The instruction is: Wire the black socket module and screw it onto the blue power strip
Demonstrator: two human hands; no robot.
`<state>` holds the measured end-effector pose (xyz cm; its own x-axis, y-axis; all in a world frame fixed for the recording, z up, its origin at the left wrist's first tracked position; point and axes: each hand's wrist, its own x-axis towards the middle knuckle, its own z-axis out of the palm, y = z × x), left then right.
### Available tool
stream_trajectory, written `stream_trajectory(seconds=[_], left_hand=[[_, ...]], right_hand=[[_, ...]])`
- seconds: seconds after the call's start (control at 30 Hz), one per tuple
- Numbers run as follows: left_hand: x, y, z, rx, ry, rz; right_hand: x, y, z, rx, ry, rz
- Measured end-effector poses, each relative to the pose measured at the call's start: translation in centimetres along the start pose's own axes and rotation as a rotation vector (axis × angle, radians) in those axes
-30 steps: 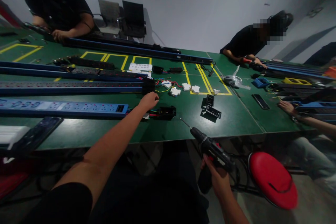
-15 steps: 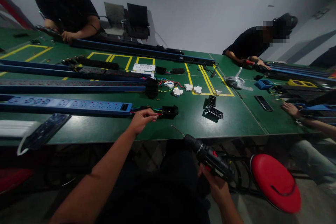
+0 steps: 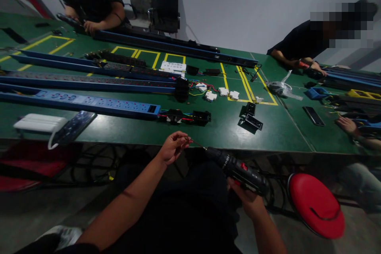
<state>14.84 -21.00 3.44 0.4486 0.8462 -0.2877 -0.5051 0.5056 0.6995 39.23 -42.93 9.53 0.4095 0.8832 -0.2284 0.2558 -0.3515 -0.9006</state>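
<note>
My right hand (image 3: 248, 200) is wrapped round the handle of a black and red cordless drill (image 3: 238, 170), whose long thin bit points left. At the tip of that bit, the fingers of my left hand (image 3: 175, 147) are pinched together in front of the table edge. Whatever they hold is too small to make out. Just beyond lies a blue power strip (image 3: 119, 105) with rows of sockets. Coloured wires run from its right end to a black socket module (image 3: 201, 117). Two black rectangular parts (image 3: 253, 122) sit to the right of it.
White plastic pieces (image 3: 223, 91) lie mid-table. More long strips (image 3: 133, 83) lie behind the blue one. A phone (image 3: 76, 127) and a white power bank (image 3: 40, 122) are at left. Co-workers sit at the far side and the right. A red stool (image 3: 316, 205) stands at lower right.
My left hand has left the wires by the black module and come down and right to the drill bit's tip. The drill stays in my right hand. The view has shifted left.
</note>
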Motion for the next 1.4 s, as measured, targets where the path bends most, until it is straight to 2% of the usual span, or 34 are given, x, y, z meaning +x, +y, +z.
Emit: stream_trajectory(seconds=[0.27, 0.63, 0.83, 1.03, 1.17, 1.4], left_hand=[[-0.4, -0.2, 0.3, -0.037, 0.056, 0.036], [-0.4, 0.1, 0.4, -0.055, 0.038, -0.016], [-0.6, 0.3, 0.5, -0.029, 0.03, -0.018], [-0.8, 1.2, 0.4, 0.063, 0.0, -0.034], [-1.1, 2.4, -0.1, 0.11, -0.032, -0.058], [-1.7, 4.1, 0.3, 0.091, 0.011, -0.058]], right_hand=[[0.3, 0.5, -0.1, -0.008, -0.04, -0.008], [1.1, 2.0, -0.4, -0.013, -0.077, 0.069], [1.0, 1.5, -0.3, 0.002, -0.097, 0.04], [0.8, 0.2, -0.1, -0.036, -0.047, -0.004], [0.9, 0.2, 0.4, -0.061, -0.062, 0.022], [0.9, 0.4, 1.9, -0.037, -0.022, -0.071]])
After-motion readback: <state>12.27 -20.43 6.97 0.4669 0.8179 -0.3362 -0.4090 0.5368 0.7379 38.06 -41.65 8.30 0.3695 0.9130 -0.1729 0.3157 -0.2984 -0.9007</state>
